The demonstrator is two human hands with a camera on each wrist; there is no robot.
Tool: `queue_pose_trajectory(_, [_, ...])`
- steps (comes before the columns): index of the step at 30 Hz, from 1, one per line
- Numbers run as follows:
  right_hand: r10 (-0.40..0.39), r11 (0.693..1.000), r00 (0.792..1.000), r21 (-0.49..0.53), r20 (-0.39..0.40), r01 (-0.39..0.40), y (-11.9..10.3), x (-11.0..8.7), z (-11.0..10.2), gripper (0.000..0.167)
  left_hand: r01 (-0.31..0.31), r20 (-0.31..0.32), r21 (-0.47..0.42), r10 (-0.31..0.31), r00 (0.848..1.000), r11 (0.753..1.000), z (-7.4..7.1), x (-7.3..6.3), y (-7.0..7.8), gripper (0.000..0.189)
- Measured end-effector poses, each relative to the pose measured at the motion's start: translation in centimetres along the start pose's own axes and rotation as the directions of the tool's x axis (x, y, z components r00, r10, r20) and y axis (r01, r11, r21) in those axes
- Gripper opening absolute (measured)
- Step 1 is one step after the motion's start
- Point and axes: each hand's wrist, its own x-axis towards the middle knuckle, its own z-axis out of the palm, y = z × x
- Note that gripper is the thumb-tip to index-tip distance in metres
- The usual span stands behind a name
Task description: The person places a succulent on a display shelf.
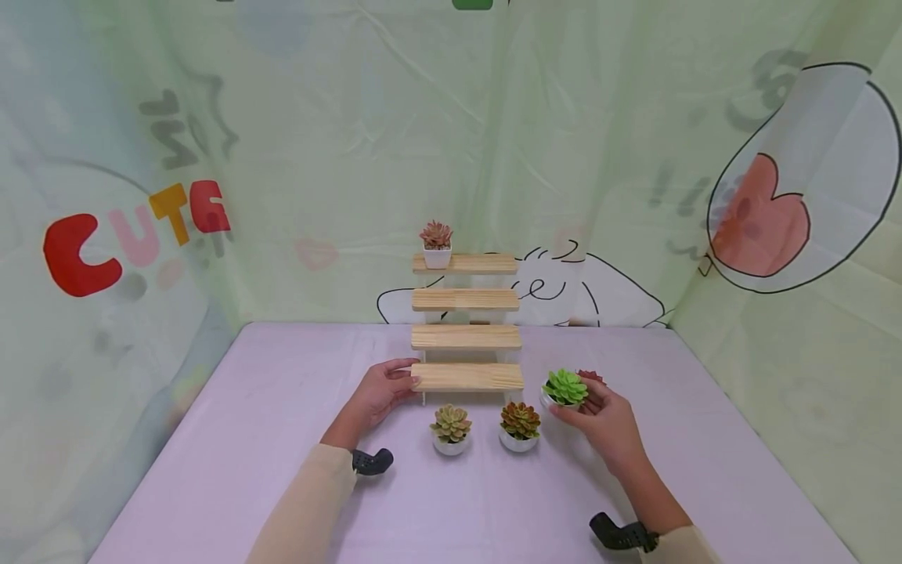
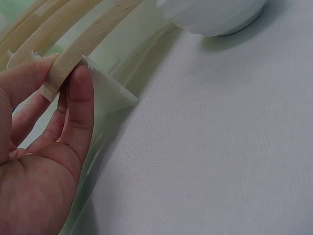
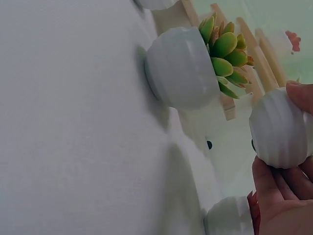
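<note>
A stepped wooden plant stand (image 1: 467,337) with a white frame stands at the middle. My left hand (image 1: 384,392) pinches the left end of its lowest board (image 2: 100,36) between thumb and fingers. To the right of the stand, my right hand (image 1: 611,427) holds a bright green potted succulent (image 1: 566,387) by its ribbed white pot (image 3: 279,129). In the right wrist view, this pot is up off the table. Behind that hand a red succulent (image 1: 592,377) is partly hidden; its white pot (image 3: 227,219) shows in the right wrist view.
A pale green succulent (image 1: 451,423) and a reddish-brown one (image 1: 520,421) stand in round white pots before the stand. On the top board's left end sits a pink succulent (image 1: 437,244) in a square pot. Printed curtains (image 1: 317,157) surround the pale cloth-covered table (image 1: 268,392).
</note>
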Motion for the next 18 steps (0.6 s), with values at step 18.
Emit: queue_pose_trajectory(18, [-0.054,0.999,0.998,-0.008,-0.034,0.053,-1.6,1.3,0.9,0.08,-0.007,0.005,0.003,0.007,1.0,1.0,0.0,0.0,0.0,0.047])
